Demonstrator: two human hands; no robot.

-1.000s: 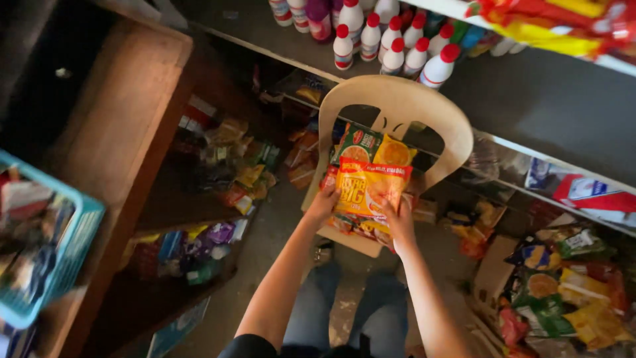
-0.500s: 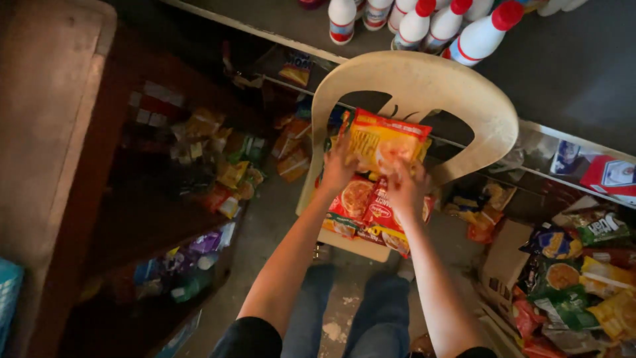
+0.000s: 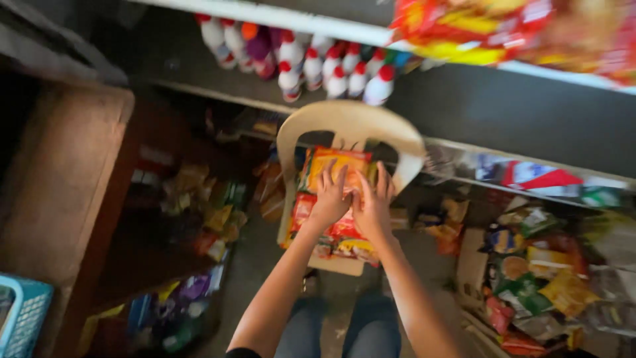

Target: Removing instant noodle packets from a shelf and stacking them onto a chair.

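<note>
A: Starting left of the chair, what's there?

B: A blue plastic basket (image 3: 23, 318) with a lattice wall, low at the far left, then a brown wooden cabinet (image 3: 63, 179) with loose crinkly packets on its dark lower shelf. Right of that stands the cream plastic chair (image 3: 351, 129), its back smooth, rounded and slotted.

A: And the hands?

B: Both are on the chair. The left hand (image 3: 329, 199) and right hand (image 3: 372, 205) lie flat, side by side, fingers spread wide, pressing on an orange foil snack pack (image 3: 334, 166) that leans against the chair back. Neither hand is curled around anything.

A: How far along does the stacking look?

B: I'd judge it partly done. Below the orange pack, red and yellow glossy packs (image 3: 334, 238) already lie on the seat. The top pack is in place but not yet let go.

A: What's left?

B: Right of the chair, more bright wrapped packets (image 3: 536, 278) sit heaped on the floor. Above the chair, white bottles with red caps (image 3: 331, 73) line a dark shelf. The picture is blurred, so finer textures escape me.
</note>
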